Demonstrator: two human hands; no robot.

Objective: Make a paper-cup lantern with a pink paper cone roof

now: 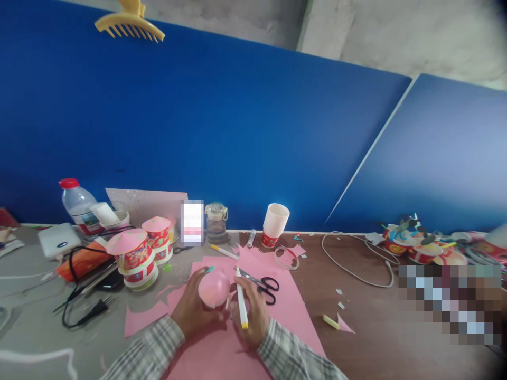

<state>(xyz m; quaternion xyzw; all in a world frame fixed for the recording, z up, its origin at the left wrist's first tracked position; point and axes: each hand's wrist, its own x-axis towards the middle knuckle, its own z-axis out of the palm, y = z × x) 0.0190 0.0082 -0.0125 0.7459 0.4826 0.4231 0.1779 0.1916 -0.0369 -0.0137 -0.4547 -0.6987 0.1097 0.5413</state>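
Observation:
My left hand [192, 306] is wrapped round a paper cup with a rounded pink paper top [214, 286]; most of the cup's wall is hidden. In my right hand [253, 314] is a white marker with a yellow end [241, 301], held close beside the cup. Something clear, too small to make out, shows near the right fingers. Both hands are over a large sheet of pink paper [285, 322]. Black-handled scissors [266, 287] lie on that sheet, just right of my right hand. A second marker with a yellow end [224, 252] rests beyond the cup.
At left stand red cups with pink cone tops [129, 248], black cables [85, 319] and a plastic bottle [79, 206]. A glass jar [216, 224] and stacked paper cups [276, 221] are at the back. Rightward lie a white cable [356, 277], paper scraps [344, 323] and decorated cups [400, 240].

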